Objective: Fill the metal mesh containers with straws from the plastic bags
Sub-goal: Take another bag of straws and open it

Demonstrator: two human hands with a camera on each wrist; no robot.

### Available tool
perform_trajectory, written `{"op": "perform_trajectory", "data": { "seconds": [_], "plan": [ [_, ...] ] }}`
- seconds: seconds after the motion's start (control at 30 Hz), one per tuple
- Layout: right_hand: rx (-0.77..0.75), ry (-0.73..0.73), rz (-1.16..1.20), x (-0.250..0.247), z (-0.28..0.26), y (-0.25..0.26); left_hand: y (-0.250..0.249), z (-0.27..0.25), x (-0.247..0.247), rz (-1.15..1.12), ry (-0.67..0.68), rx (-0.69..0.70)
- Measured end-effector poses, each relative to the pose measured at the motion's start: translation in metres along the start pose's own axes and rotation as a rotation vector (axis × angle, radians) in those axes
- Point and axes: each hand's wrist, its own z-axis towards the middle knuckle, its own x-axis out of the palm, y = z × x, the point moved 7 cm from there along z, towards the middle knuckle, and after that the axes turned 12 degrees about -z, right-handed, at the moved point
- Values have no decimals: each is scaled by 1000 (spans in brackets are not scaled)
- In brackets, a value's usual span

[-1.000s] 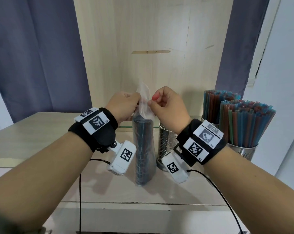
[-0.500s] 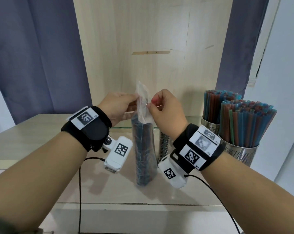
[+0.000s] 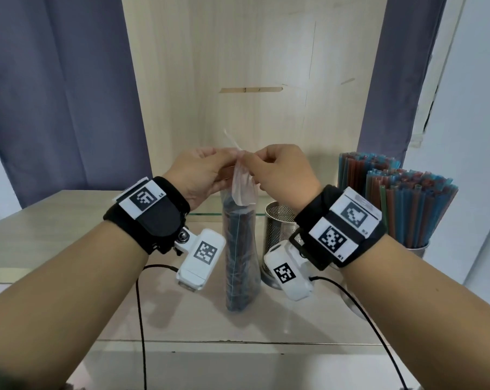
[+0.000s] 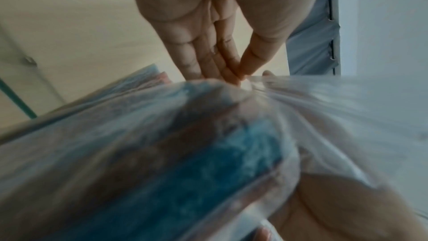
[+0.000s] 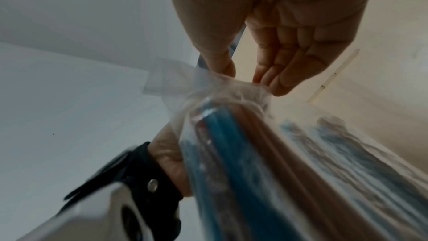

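Pinching the plastic bag [image 3: 242, 249] neck closer together than before, left hand [image 3: 197, 171] and right hand [image 3: 280, 170] fingers met; empty mesh container [image 3: 277, 229] stood at 3 o'clock.

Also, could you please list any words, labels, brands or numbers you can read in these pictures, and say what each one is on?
No brand name or full word is readable.
Left wristband: square coded marker; tiny characters at its corner, too small to read.
Right wristband: two coded markers, tiny characters beside each, too small to read.
Both wrist cameras: coded markers only.
Plastic bag: no print visible.
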Motion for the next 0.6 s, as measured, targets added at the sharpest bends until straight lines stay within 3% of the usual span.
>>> {"op": "perform_trajectory", "data": {
  "seconds": [0.2,0.37,0.5,0.6],
  "plan": [
    [13,97,-95,-4,9,2,-4,-3,0,234,12,129],
    [-8,43,-123,-10,11,4,-5,-5,3,289,16,201],
    [-49,66,-176,-13,9,8,1,-5,4,274,-26,222],
    [-72,80,-264,-13,5,10,10,-3,6,156,-65,154]
  ]
}}
